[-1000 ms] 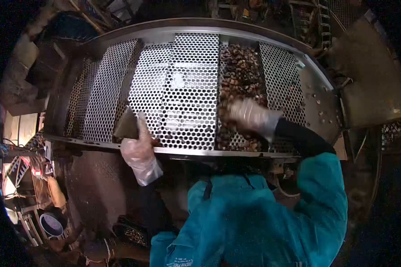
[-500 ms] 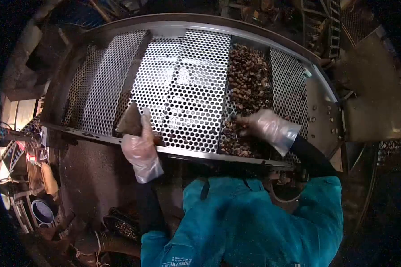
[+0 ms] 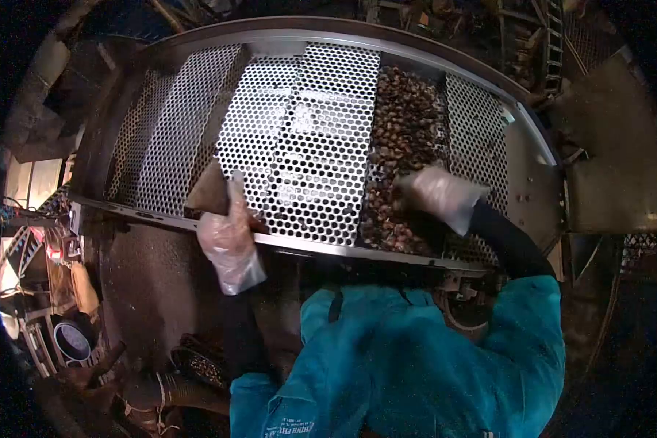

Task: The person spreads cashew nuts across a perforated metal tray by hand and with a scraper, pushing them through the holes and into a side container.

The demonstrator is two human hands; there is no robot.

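My left hand [image 3: 228,244], in a clear plastic glove, is at the near rim of a long metal sieve [image 3: 321,146] with perforated plates. Its fingers are closed on a flat, angular brownish piece [image 3: 209,190], thumb pointing up along one side; the exact kind does not show. Farther right, my gloved right hand [image 3: 442,193] reaches over a strip of small brown nuts or shells [image 3: 407,120] lying between two plates. Its fingertips are blurred among the dark pieces, so whether they hold any is hidden.
A metal frame rail [image 3: 343,250] borders the near side of the sieve. At lower left stand a round bucket [image 3: 73,340] and a dark basket [image 3: 201,365] with small pieces in it. A wide brown sheet [image 3: 609,146] extends at the right.
My right hand has shifted slightly up over the brown pieces, and its fingers are more blurred. Several loose pieces on the plain panel at right have changed place. My left hand stays nearly still.
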